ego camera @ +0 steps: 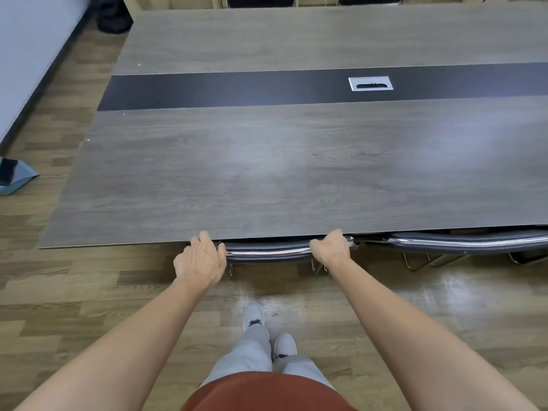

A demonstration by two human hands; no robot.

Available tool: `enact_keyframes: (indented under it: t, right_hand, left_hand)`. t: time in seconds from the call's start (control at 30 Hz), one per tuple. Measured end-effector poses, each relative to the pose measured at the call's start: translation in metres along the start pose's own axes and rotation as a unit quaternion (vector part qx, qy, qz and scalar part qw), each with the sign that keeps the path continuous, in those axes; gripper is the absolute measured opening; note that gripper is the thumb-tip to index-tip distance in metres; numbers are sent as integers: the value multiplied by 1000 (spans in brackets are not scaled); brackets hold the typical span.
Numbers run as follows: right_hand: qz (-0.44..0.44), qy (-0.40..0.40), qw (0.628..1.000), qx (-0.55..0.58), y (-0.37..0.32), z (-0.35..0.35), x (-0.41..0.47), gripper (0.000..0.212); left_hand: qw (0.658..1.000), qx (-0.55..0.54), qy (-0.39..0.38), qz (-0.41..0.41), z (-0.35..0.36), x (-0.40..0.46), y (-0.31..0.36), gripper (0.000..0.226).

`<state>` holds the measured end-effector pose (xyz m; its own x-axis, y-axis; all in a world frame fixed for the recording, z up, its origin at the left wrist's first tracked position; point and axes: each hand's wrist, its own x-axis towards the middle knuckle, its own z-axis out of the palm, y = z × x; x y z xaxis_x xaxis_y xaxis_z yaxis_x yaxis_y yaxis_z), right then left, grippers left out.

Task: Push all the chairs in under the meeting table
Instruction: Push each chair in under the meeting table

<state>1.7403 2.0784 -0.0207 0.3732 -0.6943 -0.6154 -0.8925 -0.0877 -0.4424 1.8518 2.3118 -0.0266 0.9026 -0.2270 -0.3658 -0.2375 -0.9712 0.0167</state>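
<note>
A large grey wood-grain meeting table (267,173) with a dark centre strip fills the view. At its near edge stands a black chair (267,253) with a chrome top rail, its seat hidden beneath the tabletop. My left hand (201,259) grips the left end of that rail. My right hand (331,246) grips the right end, fingers curled over the chrome. A second black chair (462,244) sits to the right, likewise tucked against the table edge. Across the table, the dark backs of two more chairs (261,0) show at the far edge.
A white cable port (370,83) sits in the table's dark strip. The floor is wood laminate (385,307). A white wall with a dark skirting (35,84) runs along the left, and a blue dustpan (14,176) lies on the floor there. My feet stand behind the chair.
</note>
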Motion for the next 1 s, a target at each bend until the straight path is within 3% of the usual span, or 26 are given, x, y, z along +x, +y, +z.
enact_keyframes:
  t: [0.13,0.57,0.77,1.0]
  right_hand:
    - [-51,2,999,-12,4,-7,-18,18]
    - [-133,5,990,-44,24,-23,-78,48]
    - [-163,44,985,-37,27,-35,-103,38]
    - [-187,87,978,-38,18,-46,-142,44]
  left_hand:
    - [999,-34,-16,5,1,-19,-6,40]
    - [997,-50,-19,47,12,-73,-21,48]
    - [996,-42,-4,82,4,-80,-22,43]
    - [988,-47,58,133,-35,-84,-29,44]
